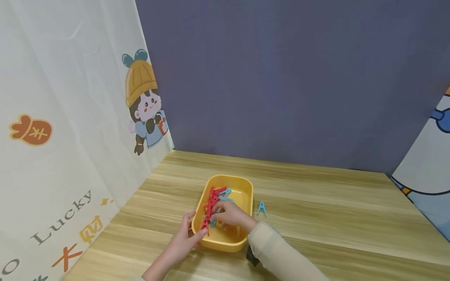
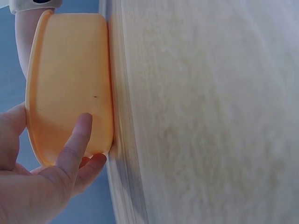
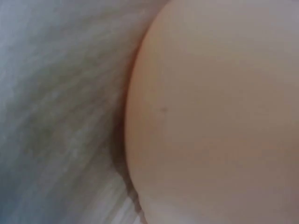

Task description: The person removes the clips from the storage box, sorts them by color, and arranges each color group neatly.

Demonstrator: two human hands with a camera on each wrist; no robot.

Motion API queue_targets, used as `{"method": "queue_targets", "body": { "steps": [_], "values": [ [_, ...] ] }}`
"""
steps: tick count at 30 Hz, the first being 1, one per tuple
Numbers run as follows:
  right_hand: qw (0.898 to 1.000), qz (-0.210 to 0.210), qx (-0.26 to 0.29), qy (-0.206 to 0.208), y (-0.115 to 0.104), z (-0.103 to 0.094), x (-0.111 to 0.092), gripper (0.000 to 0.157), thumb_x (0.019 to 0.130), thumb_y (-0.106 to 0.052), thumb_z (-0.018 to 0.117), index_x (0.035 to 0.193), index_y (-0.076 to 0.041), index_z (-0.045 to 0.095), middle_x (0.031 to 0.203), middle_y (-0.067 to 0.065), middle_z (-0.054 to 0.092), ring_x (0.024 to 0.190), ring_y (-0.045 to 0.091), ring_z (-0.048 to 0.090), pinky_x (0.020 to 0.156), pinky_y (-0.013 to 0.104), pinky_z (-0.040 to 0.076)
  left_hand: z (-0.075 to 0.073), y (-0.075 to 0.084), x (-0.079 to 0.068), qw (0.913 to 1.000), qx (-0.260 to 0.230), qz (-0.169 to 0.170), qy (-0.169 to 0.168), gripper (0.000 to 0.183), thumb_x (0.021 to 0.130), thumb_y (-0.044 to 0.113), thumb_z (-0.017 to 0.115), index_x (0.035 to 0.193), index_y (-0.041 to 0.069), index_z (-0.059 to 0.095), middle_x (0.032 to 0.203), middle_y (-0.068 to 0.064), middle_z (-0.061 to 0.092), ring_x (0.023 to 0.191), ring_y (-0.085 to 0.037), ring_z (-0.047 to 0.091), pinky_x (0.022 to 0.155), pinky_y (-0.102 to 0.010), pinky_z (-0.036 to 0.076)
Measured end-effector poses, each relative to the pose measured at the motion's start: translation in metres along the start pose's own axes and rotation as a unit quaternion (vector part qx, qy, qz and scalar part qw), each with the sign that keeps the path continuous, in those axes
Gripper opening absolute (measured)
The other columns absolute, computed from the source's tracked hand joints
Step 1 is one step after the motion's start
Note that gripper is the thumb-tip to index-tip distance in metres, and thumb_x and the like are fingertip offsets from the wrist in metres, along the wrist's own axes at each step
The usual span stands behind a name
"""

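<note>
A yellow plastic tub (image 1: 225,246) stands on the table, with red clothespins (image 1: 212,201) and blue clothespins (image 1: 225,192) heaped along its left side. My left hand (image 1: 181,242) grips the tub's near left corner; in the left wrist view the fingers (image 2: 77,144) lie against the outer wall. Inside the tub is my right hand (image 1: 228,214), its bent fingers touching the heap. Whether they pinch a clothespin is hidden. On the table, just right of the tub, lies one blue clothespin (image 1: 261,208). A blurred, pale orange tub wall (image 3: 210,116) fills much of the right wrist view.
The wood-grain table (image 1: 334,210) runs back to a dark blue-grey wall (image 1: 274,86). A white printed sheet (image 1: 81,89) borders the left side, and another printed panel (image 1: 418,156) borders the right. A small black object (image 1: 252,256) sits beneath the right sleeve.
</note>
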State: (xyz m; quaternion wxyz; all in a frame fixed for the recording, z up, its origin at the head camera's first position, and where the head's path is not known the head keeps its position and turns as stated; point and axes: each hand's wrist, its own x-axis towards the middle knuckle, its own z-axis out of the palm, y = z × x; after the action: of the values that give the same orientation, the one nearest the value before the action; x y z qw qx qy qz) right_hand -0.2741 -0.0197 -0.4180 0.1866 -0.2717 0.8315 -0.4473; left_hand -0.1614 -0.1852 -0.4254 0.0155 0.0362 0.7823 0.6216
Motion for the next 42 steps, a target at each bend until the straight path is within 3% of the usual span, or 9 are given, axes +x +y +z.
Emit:
{"method": "queue_targets", "body": {
  "steps": [11, 17, 23, 28, 33, 42],
  "values": [
    [0.999, 0.017, -0.026, -0.025, 0.007, 0.001, 0.001, 0.013, 0.086, -0.017, 0.065, 0.078, -0.010, 0.057, 0.059, 0.006, 0.057, 0.049, 0.016, 0.053, 0.040, 0.027, 0.045, 0.001, -0.004, 0.002, 1.0000, -0.007, 0.002, -0.001, 0.069, 0.092, 0.020, 0.058, 0.141, 0.001, 0.014, 0.124, -0.034, 0.042, 0.087, -0.024, 0.059, 0.063, -0.038, 0.053],
    [0.999, 0.019, -0.022, -0.042, 0.007, 0.000, 0.000, 0.012, 0.082, -0.012, 0.068, 0.078, -0.011, 0.056, 0.062, 0.003, 0.057, 0.050, 0.014, 0.052, 0.042, 0.026, 0.044, 0.000, -0.004, 0.002, 1.0000, -0.001, 0.003, -0.003, 0.071, 0.091, 0.023, 0.059, 0.141, 0.001, 0.013, 0.123, -0.034, 0.042, 0.084, -0.023, 0.059, 0.064, -0.037, 0.053],
    [0.997, 0.008, 0.023, -0.076, 0.006, 0.000, -0.002, 0.015, 0.079, -0.001, 0.065, 0.089, -0.009, 0.057, 0.066, 0.006, 0.059, 0.050, 0.016, 0.055, 0.046, 0.027, 0.047, 0.000, -0.002, 0.002, 1.0000, 0.003, 0.006, -0.005, 0.072, 0.091, 0.023, 0.059, 0.141, -0.001, 0.012, 0.123, -0.034, 0.041, 0.084, -0.023, 0.059, 0.064, -0.036, 0.053],
    [0.995, 0.018, 0.080, -0.052, 0.001, -0.004, -0.004, 0.028, 0.076, -0.001, 0.064, 0.101, -0.010, 0.057, 0.067, 0.009, 0.060, 0.051, 0.018, 0.055, 0.046, 0.030, 0.048, 0.002, -0.001, 0.001, 0.9999, 0.001, 0.013, 0.003, 0.070, 0.091, 0.021, 0.059, 0.140, -0.001, 0.014, 0.120, -0.034, 0.044, 0.083, -0.024, 0.059, 0.063, -0.037, 0.053],
    [0.990, 0.031, 0.132, -0.027, -0.001, -0.015, -0.007, 0.030, 0.078, -0.003, 0.064, 0.107, -0.002, 0.053, 0.074, 0.011, 0.061, 0.057, 0.020, 0.059, 0.050, 0.037, 0.054, 0.003, -0.002, 0.001, 0.9999, -0.002, 0.013, 0.008, 0.069, 0.091, 0.020, 0.060, 0.140, 0.000, 0.016, 0.118, -0.031, 0.046, 0.083, -0.024, 0.059, 0.063, -0.037, 0.053],
    [0.978, 0.014, 0.208, -0.025, -0.001, -0.033, -0.015, 0.040, 0.084, -0.004, 0.063, 0.119, 0.004, 0.047, 0.088, 0.016, 0.061, 0.069, 0.022, 0.062, 0.057, 0.037, 0.055, 0.003, -0.003, 0.001, 0.9999, 0.007, 0.006, 0.012, 0.068, 0.091, 0.020, 0.059, 0.141, 0.001, 0.016, 0.118, -0.030, 0.047, 0.082, -0.023, 0.058, 0.063, -0.037, 0.053]
  ]
}}
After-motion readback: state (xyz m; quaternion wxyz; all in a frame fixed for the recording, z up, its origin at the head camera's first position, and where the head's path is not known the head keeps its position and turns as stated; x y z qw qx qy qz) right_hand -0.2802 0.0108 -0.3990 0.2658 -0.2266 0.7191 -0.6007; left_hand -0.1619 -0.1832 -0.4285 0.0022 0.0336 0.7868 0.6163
